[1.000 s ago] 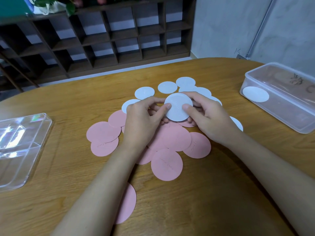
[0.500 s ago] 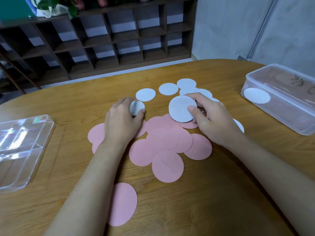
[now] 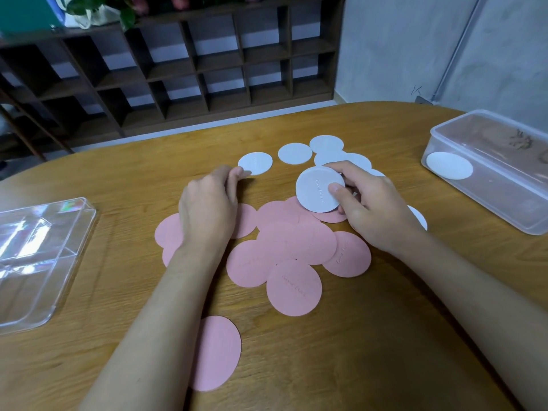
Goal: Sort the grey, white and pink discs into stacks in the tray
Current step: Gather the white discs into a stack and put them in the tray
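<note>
Gripping a white disc [image 3: 320, 189] between thumb and fingers, the right hand [image 3: 370, 209] holds it tilted up just above the pink discs [image 3: 296, 241], which lie overlapping in a loose cluster at the middle of the table [image 3: 341, 351]. At about 10 o'clock from that cluster the left hand [image 3: 209, 209] rests palm down on the table with fingers curled; its fingertips [image 3: 238, 173] touch the near edge of another white disc [image 3: 255, 163] lying flat, though whether it pinches that disc cannot be told. More white discs [image 3: 326, 143] are scattered at 12 o'clock from the pink ones, some overlapping behind the right hand, and the edge of one shows at 3 o'clock beside the right wrist. A single pink disc [image 3: 218, 353] lies apart at 6 o'clock, partly under the left forearm. A clear plastic tray [image 3: 68, 262] with inner dividers sits at 9 o'clock near the table's left edge. At 2 o'clock stands a translucent container [image 3: 504, 209] holding one white disc [image 3: 449, 165] flat on its bottom at the near end. A dark wooden shelf unit [image 3: 178, 69] stands beyond the table
</note>
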